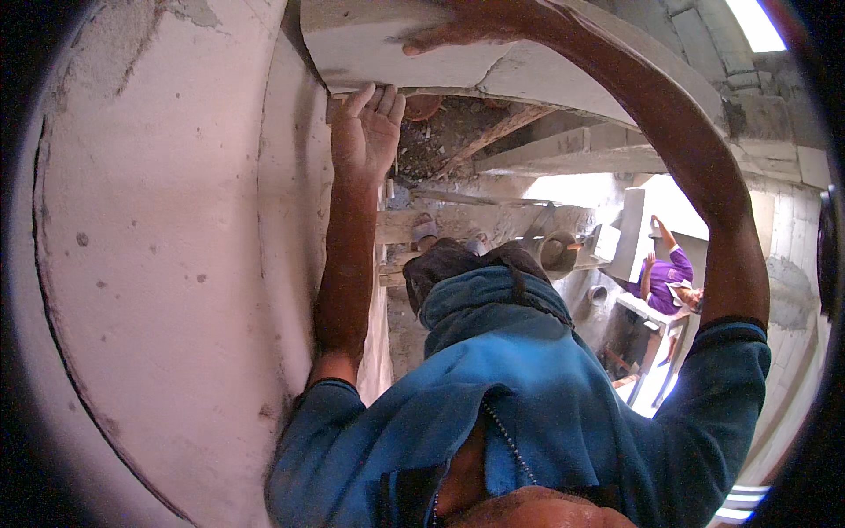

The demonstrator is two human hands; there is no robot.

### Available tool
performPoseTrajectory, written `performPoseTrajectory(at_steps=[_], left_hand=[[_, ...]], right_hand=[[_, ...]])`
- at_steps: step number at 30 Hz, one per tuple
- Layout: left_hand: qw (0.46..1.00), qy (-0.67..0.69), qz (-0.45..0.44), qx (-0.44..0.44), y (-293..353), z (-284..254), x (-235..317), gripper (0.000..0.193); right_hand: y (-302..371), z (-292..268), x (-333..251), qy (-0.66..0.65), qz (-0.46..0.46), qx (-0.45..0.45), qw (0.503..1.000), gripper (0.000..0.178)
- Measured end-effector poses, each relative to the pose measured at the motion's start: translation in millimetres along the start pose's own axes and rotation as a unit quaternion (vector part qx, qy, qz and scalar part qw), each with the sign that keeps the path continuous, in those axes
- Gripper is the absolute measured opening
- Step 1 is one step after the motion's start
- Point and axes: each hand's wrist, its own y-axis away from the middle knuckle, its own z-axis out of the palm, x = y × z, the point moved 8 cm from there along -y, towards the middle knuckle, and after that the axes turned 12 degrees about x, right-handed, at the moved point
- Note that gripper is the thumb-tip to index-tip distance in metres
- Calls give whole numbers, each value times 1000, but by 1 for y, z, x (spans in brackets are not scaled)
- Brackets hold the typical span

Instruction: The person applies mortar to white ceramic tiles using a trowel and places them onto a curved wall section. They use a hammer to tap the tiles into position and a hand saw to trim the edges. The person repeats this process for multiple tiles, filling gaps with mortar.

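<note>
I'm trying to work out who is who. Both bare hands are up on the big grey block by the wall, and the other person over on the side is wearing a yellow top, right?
Not quite. The head view shows the other person in a purple top, not yellow. The rest holds: the left hand and right hand are both up on the big grey block by the wall.

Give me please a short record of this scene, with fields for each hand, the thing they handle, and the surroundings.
Left hand: left hand, open palm pressed under the lower edge of the grey block
Right hand: right hand, fingers spread flat on the face of the grey block
Block position: raised at the top of the plastered wall
Clothing: blue hooded top
Below: wooden planks, a round bucket
Other person: a person in a purple shirt, at the right, arms raised to a pale slab
</note>
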Motion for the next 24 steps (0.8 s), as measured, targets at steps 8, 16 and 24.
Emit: performPoseTrajectory(at_steps=[8, 16, 24], left_hand=[[993, 51, 62, 85, 10, -30, 6, 62], [944, 44, 195, 262, 15, -84, -51, 48], [818, -330, 460, 97, -32, -42, -57, 60]], right_hand=[[-13, 1, -16, -24, 20, -95, 995, 97], [-16, 34, 21, -70, -135, 28, 988, 105], [-8, 12, 11, -37, -25, -36, 998, 105]])
